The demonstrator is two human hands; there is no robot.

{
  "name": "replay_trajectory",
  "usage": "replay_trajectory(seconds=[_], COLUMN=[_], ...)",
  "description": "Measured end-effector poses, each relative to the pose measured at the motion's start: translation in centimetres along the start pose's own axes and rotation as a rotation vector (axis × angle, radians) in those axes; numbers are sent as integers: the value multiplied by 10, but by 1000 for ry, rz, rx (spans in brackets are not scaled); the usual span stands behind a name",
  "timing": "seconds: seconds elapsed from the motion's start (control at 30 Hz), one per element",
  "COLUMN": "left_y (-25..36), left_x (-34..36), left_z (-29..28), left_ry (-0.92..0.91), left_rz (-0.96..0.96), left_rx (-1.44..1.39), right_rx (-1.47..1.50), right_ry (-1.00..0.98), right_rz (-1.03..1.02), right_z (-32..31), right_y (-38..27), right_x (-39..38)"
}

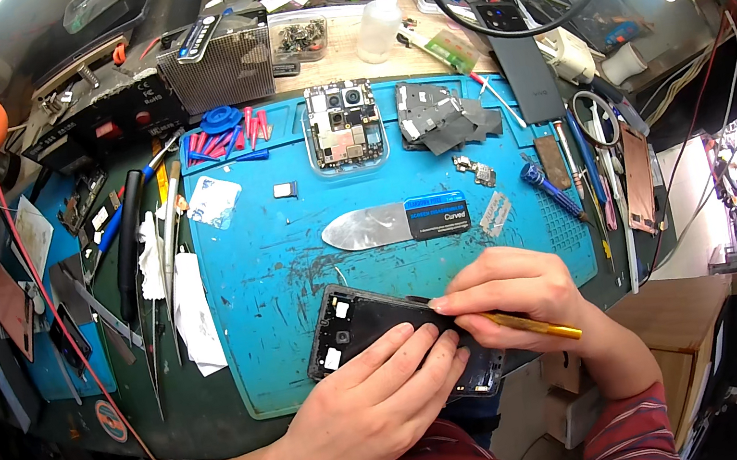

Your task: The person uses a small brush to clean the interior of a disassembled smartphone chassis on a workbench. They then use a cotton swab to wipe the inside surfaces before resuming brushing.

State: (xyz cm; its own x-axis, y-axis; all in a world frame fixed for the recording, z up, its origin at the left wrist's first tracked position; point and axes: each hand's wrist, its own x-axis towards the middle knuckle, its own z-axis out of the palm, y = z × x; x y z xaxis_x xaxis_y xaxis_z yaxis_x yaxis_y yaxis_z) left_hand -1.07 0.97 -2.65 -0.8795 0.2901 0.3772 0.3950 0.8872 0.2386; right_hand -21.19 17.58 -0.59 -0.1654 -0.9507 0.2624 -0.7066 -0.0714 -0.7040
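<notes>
A black phone housing point(323, 335) with small white squares and a dark inner panel lies tilted on the blue mat point(264, 247), near its front edge. My left hand point(377, 394) rests across the housing with its fingers stretched out over the dark panel. My right hand point(520, 292) grips a gold pen-like tool point(546, 329) at the housing's upper right side; its tip is hidden by my fingers. Just above lies a flat steel blade with a black and blue handle point(435, 217).
A circuit board in a clear holder point(344, 127), dark sheets point(437, 116) and pink-blue pieces point(222, 142) sit along the mat's back. Long tools point(138, 249) crowd the left, a blue screwdriver point(546, 186) and more tools the right. A bottle point(377, 29) stands behind; cardboard boxes point(656, 318) sit below right.
</notes>
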Motion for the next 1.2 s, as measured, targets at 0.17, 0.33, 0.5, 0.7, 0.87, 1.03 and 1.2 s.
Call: replay_trajectory(seconds=[0.17, 0.33, 0.5, 0.7, 0.87, 1.03, 1.2], left_y=[1, -1, 1, 1, 1, 1, 1], left_x=[1, 2, 1, 2, 1, 0, 0], left_z=[1, -3, 0, 0, -1, 4, 2], left_ry=[0, -21, 3, -2, -4, 37, 1], left_rz=[-8, 3, -19, -17, -16, -24, -9], left_rx=[-1, -14, -21, -8, -9, -24, 6], right_rx=[5, -25, 5, -14, -38, -54, 6], right_ry=[12, 7, 5, 26, 49, 3, 38], right_rz=[4, 17, -13, -23, -45, -50, -69], right_z=[2, -4, 3, 5, 8, 3, 14], right_y=[-1, -2, -1, -2, 1, 1, 0], right_x=[1, -13, 4, 4, 6, -1, 22])
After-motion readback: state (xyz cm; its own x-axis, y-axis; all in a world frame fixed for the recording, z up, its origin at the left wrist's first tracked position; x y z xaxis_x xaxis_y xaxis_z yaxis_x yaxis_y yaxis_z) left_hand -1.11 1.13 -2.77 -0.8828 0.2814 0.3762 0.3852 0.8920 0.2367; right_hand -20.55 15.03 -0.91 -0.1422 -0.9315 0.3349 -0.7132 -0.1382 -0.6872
